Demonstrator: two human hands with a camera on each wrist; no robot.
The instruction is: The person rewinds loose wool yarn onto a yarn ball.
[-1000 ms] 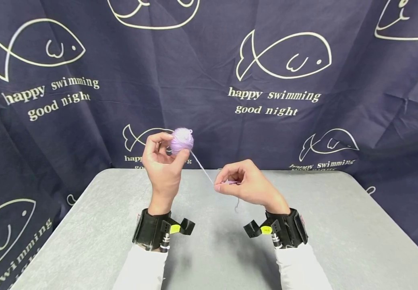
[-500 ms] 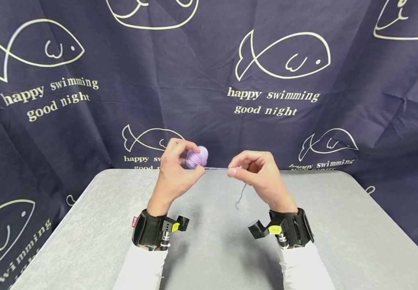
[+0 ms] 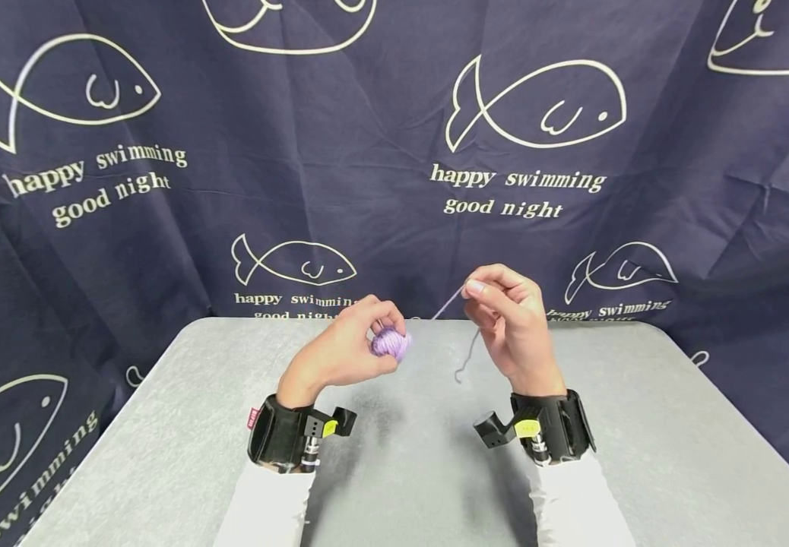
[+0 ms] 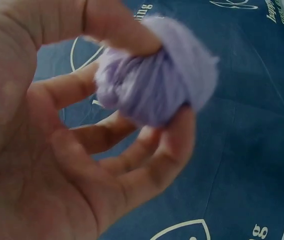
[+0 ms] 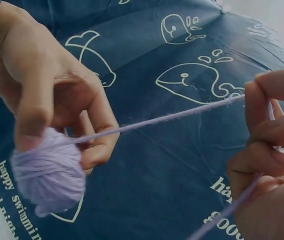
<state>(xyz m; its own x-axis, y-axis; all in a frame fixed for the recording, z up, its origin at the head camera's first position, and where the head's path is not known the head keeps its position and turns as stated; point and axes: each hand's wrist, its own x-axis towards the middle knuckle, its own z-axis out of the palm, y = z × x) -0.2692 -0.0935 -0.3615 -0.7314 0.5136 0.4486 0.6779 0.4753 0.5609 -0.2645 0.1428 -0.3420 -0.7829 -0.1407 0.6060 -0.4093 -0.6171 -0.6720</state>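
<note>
I saw left hand gripping yarn ball over table middle | right hand pinched strand, raised to keep it taut

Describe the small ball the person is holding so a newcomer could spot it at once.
Over the grey table, in front of the dark whale-print curtain, look to the left hand. Its fingertips pinch a small ball of yarn. It is the only lilac, fuzzy, round thing there, with one strand running up to the right hand.
</note>
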